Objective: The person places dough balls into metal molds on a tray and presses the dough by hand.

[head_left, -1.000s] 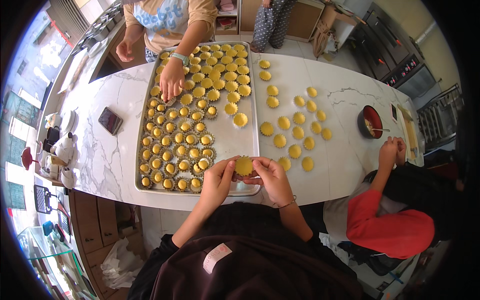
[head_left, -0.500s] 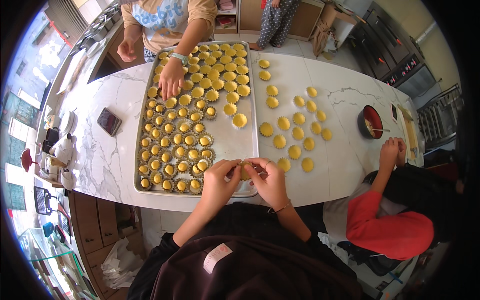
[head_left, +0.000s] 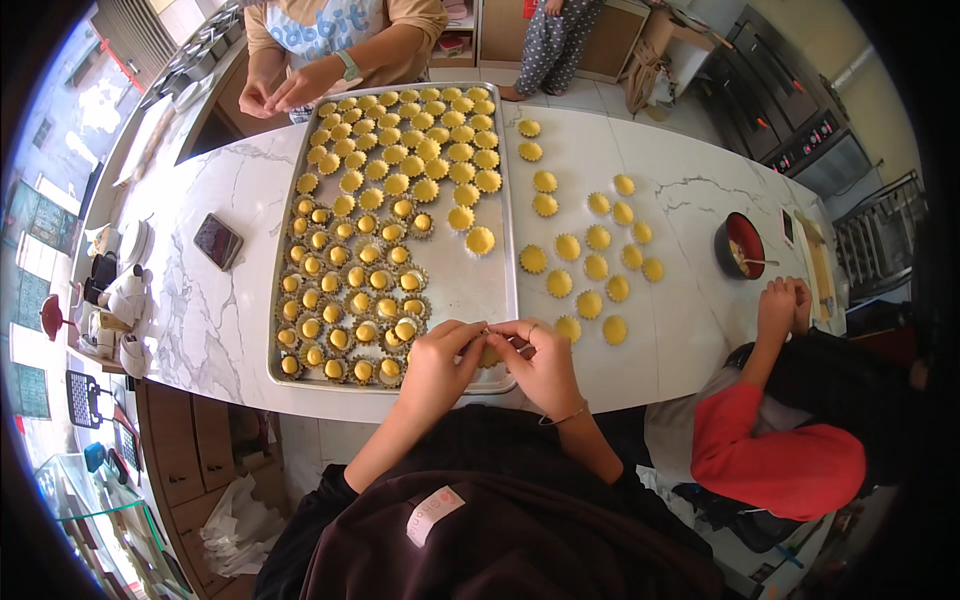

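Over the near right corner of a metal baking tray [head_left: 468, 283], my left hand [head_left: 440, 358] and my right hand [head_left: 541, 362] meet with fingers closed. Between them they pinch a small yellow tart shell [head_left: 489, 355], mostly covered by my fingers and thumbs. On the tray's near left part sit several fluted tart tins [head_left: 331, 314], each with a ball of yellow dough. Rows of shaped yellow tart shells [head_left: 428, 149] fill the far part. More yellow tart shells [head_left: 597, 237] lie on the marble table to the right of the tray.
Across the tray, a co-worker's hands [head_left: 285, 92] are held together near its far left corner. A dark phone [head_left: 217, 243] lies on the table [head_left: 190, 320] at left. A dark bowl with a spoon [head_left: 739, 245] stands at right, near a seated person in red sleeves [head_left: 780, 450].
The co-worker's hand has drawn back from the tray and joined the other. My hands stay nearly in place, with the thumbs shifted slightly on the tart shell.
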A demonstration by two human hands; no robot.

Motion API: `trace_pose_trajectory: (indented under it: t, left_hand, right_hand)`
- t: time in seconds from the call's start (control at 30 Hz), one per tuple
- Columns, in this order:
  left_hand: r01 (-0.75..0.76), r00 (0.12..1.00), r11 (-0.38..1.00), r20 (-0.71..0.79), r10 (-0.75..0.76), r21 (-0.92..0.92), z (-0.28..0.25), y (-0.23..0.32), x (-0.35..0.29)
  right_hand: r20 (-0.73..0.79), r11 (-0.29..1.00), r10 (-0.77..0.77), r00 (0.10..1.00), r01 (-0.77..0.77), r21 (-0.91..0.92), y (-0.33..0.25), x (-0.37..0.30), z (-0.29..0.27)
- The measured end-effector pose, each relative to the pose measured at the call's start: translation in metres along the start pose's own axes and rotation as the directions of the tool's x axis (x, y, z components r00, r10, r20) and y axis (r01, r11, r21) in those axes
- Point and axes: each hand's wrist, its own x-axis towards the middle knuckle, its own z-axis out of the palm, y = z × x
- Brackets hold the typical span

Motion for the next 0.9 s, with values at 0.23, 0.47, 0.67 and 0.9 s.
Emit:
trace_pose_trajectory:
  t: [0.23,0.47,0.67,0.9]
  left_hand:
    - [0.110,0.993,0.991,0.049,-0.106,-0.074,0.000,0.003,-0.006]
    - [-0.030,0.999,0.999,0.029,0.029,0.028,-0.003,0.004,-0.004]
    - [0.051,0.999,0.998,-0.010,-0.052,-0.024,-0.002,-0.002,-0.010]
    - [0.031,0.999,0.999,-0.040,-0.032,-0.018,-0.001,0.007,-0.008]
  right_hand:
    - [-0.074,0.992,0.068,0.995,-0.059,0.116,0.005,-0.004,0.004]
    - [-0.038,0.993,-0.087,0.995,0.084,-0.077,-0.002,-0.002,0.003]
    - [-0.050,0.997,-0.066,0.997,0.065,-0.031,-0.002,-0.004,0.004]
    - [-0.122,0.998,-0.058,0.991,0.058,-0.001,0.004,-0.003,0.006]
